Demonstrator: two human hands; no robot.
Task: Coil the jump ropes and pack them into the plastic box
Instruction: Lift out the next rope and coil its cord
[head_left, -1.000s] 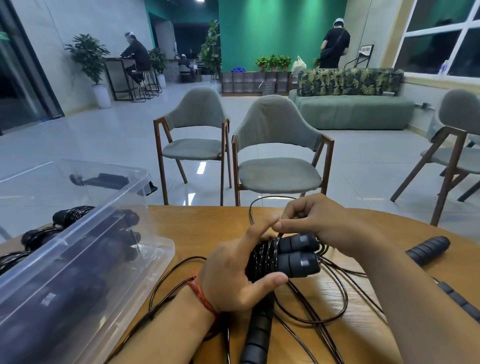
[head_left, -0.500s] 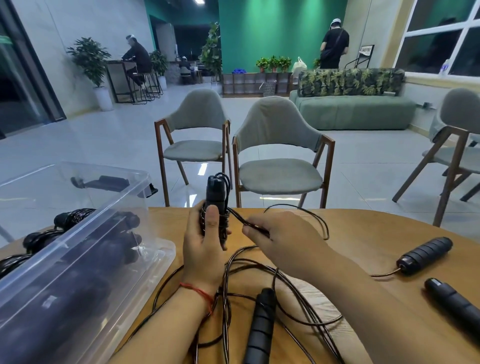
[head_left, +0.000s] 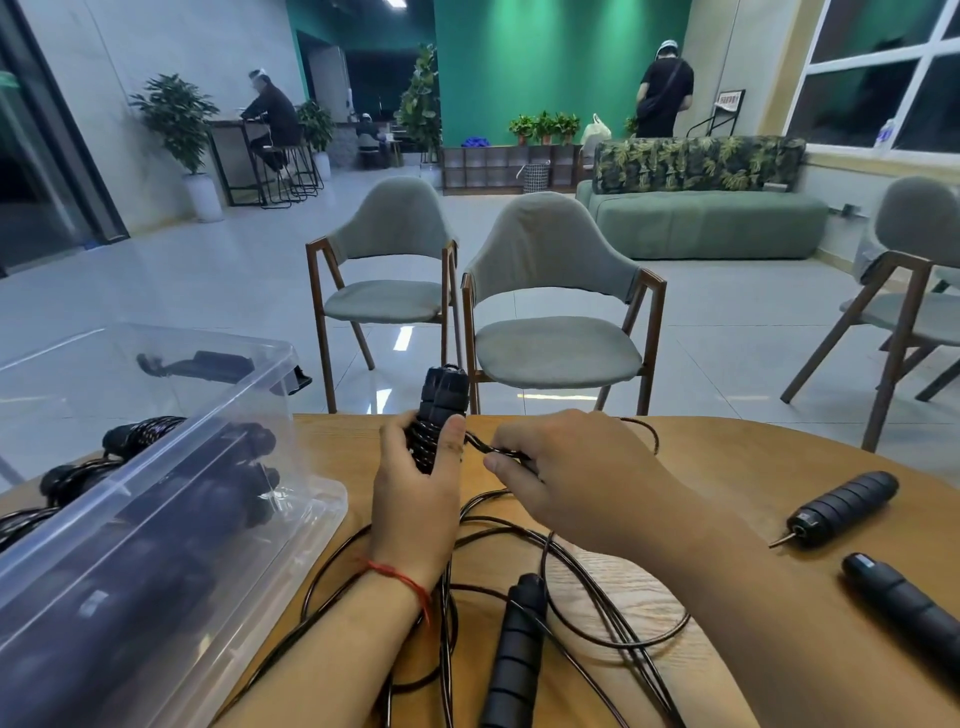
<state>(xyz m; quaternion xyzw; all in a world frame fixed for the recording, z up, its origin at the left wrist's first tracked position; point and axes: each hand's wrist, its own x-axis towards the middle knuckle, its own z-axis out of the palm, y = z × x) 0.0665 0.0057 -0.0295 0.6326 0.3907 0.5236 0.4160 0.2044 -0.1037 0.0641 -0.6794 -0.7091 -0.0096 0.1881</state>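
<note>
My left hand grips a pair of black jump-rope handles held upright, with black cord wound around their lower part. My right hand pinches the free end of that cord just right of the handles. Loose black cord lies tangled on the wooden table under both hands. A third black handle lies near the front edge. The clear plastic box sits at the left, tilted, with several dark coiled ropes inside.
Two more black handles lie at the right of the table. More black rope lies behind the box. Two grey chairs stand beyond the far edge, another at the right.
My left hand raised the handles from lying flat to upright. My right hand moved from the handle tops to pinching the cord beside them, and a loop of cord has drawn closer.
</note>
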